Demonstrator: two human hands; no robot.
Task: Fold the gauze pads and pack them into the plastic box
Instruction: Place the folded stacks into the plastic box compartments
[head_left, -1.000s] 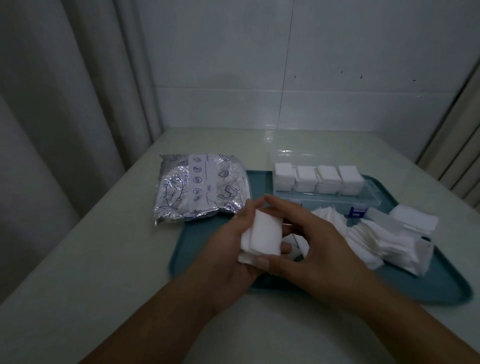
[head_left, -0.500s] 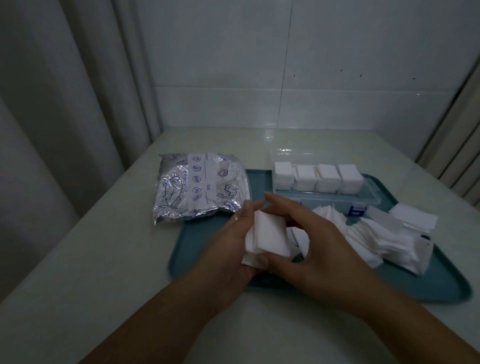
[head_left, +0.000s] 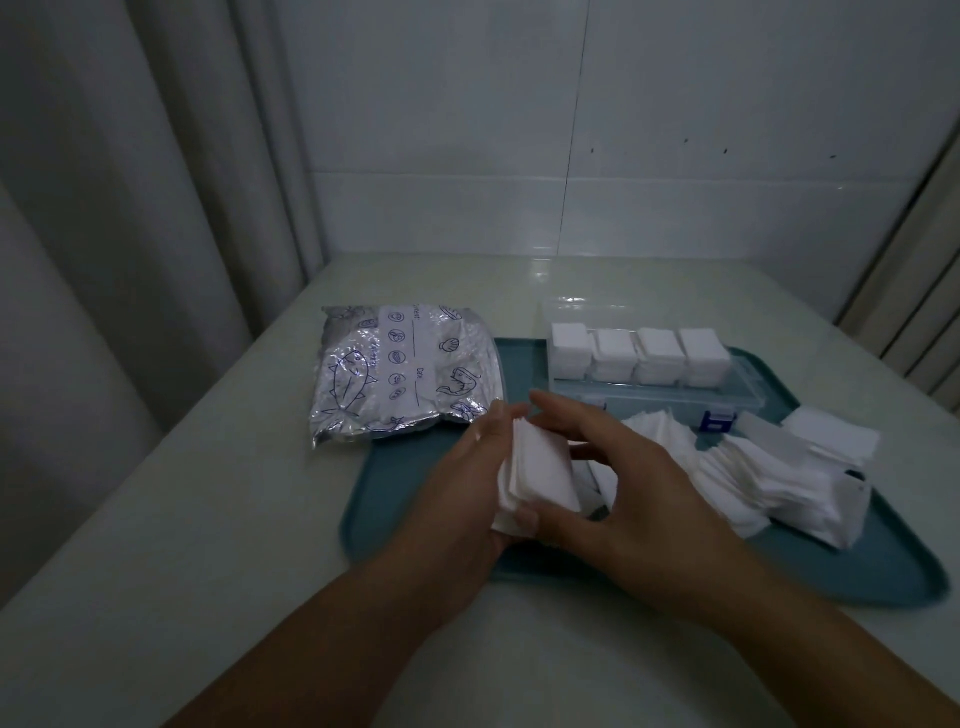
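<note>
A small stack of folded white gauze pads stands on edge between my two hands over the front left of the teal tray. My left hand cups the stack from the left. My right hand pinches it, thumb at the near bottom corner and forefinger over the top. Behind, the clear plastic box lies open on the tray with several blocks of folded gauze in a row inside. A loose heap of unfolded gauze pads covers the tray's right half.
A silver printed foil bag lies on the table, overlapping the tray's back left corner. The pale table runs to a tiled wall behind. A curtain hangs at the left and another at the right edge.
The gauze stack has tilted and turned a little between my hands, its face now leaning to the right. Both hands stay in nearly the same place.
</note>
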